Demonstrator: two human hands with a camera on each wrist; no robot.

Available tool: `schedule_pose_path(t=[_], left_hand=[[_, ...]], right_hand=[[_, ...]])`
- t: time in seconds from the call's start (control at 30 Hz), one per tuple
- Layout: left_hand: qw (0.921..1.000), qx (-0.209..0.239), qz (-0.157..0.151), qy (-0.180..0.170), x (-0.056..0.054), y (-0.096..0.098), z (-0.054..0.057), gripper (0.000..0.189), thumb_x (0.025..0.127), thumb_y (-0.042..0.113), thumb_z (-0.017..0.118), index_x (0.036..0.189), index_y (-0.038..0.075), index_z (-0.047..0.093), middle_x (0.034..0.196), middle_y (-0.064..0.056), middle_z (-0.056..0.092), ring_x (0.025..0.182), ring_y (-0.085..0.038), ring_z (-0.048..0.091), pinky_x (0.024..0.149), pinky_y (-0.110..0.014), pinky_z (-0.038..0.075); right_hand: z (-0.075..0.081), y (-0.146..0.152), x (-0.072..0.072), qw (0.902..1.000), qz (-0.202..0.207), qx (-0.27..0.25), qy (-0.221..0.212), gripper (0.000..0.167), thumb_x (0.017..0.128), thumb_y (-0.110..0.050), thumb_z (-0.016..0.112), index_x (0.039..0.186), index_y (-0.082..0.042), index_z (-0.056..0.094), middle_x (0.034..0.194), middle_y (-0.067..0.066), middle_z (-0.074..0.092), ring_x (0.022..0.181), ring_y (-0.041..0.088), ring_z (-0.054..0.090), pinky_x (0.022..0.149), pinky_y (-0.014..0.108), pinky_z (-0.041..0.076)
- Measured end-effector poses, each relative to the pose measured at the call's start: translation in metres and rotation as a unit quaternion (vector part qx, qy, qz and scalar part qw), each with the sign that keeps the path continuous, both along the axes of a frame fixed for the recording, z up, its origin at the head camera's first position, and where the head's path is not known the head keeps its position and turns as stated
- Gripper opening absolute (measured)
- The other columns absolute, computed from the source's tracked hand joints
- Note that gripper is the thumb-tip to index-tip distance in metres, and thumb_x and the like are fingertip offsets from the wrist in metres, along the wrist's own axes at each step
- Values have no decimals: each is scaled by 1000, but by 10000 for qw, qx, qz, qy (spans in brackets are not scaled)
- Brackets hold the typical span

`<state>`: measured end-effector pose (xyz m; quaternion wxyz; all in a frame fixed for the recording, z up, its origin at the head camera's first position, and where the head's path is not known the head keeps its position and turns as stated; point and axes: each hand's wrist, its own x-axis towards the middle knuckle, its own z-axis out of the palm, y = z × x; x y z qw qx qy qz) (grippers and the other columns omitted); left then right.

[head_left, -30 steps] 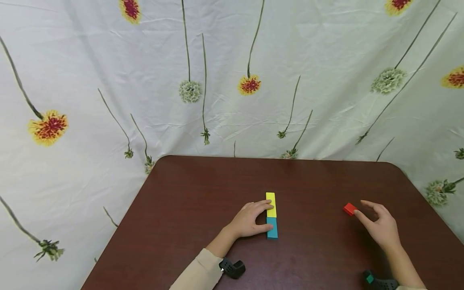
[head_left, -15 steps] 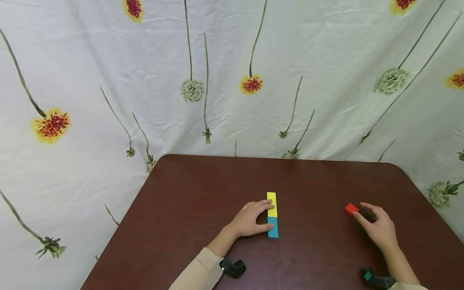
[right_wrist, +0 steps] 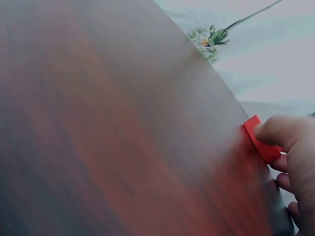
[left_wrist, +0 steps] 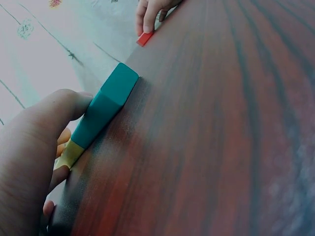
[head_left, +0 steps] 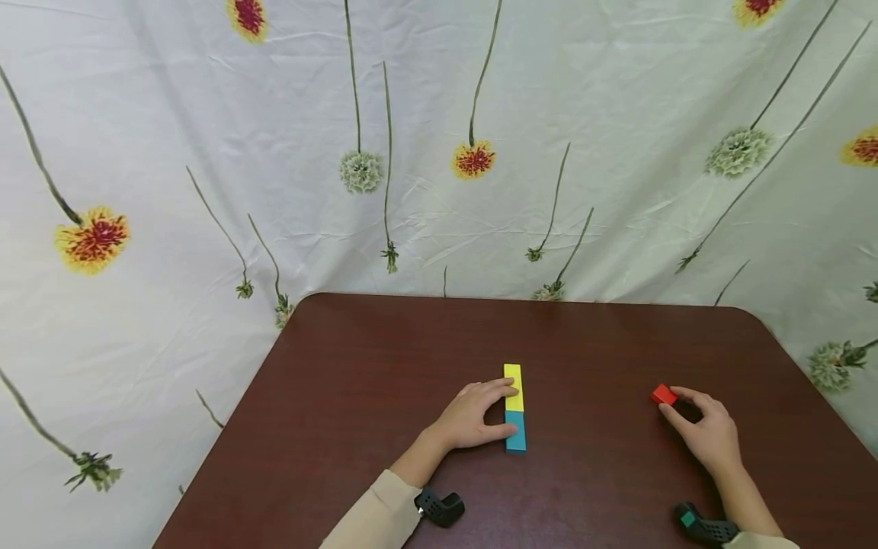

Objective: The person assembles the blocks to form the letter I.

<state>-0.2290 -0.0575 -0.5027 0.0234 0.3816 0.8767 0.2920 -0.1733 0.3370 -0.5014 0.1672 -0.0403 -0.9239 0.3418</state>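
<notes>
A yellow block (head_left: 514, 371) and a blue block (head_left: 515, 444) lie end to end on the dark brown table (head_left: 384, 343). My left hand (head_left: 469, 415) rests on them from the left, fingertips on the yellow block and thumb on the blue one. In the left wrist view the thumb touches the blue block (left_wrist: 106, 105), and part of the yellow block (left_wrist: 70, 153) is hidden behind fingers. Farther right, my right hand (head_left: 709, 431) pinches a small red block (head_left: 662, 394) between thumb and fingers. The right wrist view shows the thumb against the red block (right_wrist: 261, 145).
Behind the table hangs a white cloth (head_left: 425, 114) printed with flowers. A dark band with a camera mount sits on each wrist, the left one (head_left: 440, 507) and the right one (head_left: 703, 526). Bare tabletop lies between the two hands.
My right hand has moved slightly left and its thumb and fingers have come around the red block, which is nearly where it was. The left hand and its two blocks stay still.
</notes>
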Motion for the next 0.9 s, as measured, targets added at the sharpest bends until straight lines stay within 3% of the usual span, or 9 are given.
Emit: schedule_pose_path(t=[0.43,0.7,0.9], left_hand=[[10000,-20,3,2,0,0,0,60,93,45,62,144,16,49,153,-1,38,139,-16,36,112,-48,26],[10000,-31,4,-7,1,-1,1,60,92,45,62,144,16,49,153,0,39,139,-15,36,113,-47,25],[10000,19,-12,22,1,-1,0,60,93,44,62,143,16,49,153,-1,38,139,-15,36,112,-48,25]], right_hand=[[-4,0,-1,9997,2,143,191,42,92,-23,69,121,5,61,118,31,59,110,46,45,85,64,35],[-2,0,-1,10000,-6,-9,34,44,92,-25,69,122,5,61,118,31,58,109,47,46,84,63,35],[4,-3,-2,9995,-159,-221,-143,46,91,-29,70,125,2,62,120,28,58,104,40,53,77,51,44]])
